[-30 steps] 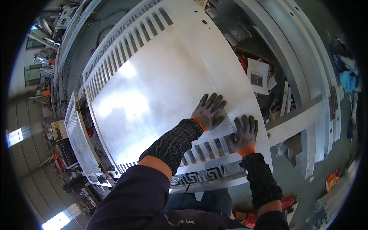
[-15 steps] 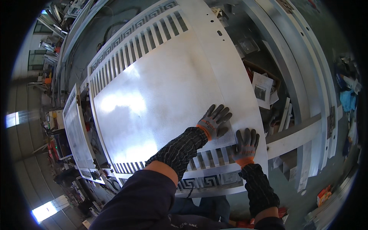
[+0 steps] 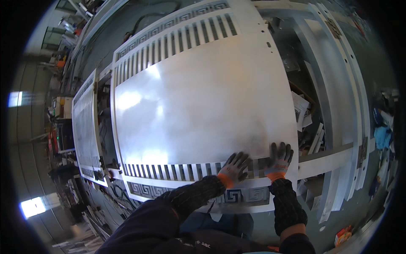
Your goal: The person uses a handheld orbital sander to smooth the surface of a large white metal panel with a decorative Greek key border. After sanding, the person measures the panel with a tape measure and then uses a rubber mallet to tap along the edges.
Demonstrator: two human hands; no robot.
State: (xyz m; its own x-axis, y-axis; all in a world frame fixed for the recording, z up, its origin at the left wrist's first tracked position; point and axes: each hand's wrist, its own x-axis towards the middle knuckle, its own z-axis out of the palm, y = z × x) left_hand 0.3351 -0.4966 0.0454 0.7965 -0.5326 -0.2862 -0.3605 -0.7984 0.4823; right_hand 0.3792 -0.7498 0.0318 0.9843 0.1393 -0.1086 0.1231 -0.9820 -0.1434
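Observation:
A large silvery-white metal gate panel (image 3: 198, 101) lies flat before me, with a plain sheet in the middle, slatted bars and a key-pattern border along its sides. My left hand (image 3: 234, 168), in a grey glove with an orange cuff, rests open on the near slats, fingertips at the sheet's near edge. Just right of it, my right hand (image 3: 279, 161) lies open in a matching glove on the panel's near right part, fingers pointing away from me. Neither hand holds anything. Dark patterned sleeve covers run up both forearms.
A smaller matching panel (image 3: 86, 125) stands to the left. On the right is a metal frame (image 3: 334, 84) with a crossbar (image 3: 325, 161). Papers (image 3: 300, 108) in a box show between panel and frame. An orange-red package (image 3: 343, 235) lies at the lower right.
My left hand has drawn back toward me, from the plain sheet to the near slats. The right hand stays on the panel, and the whole view has turned slightly.

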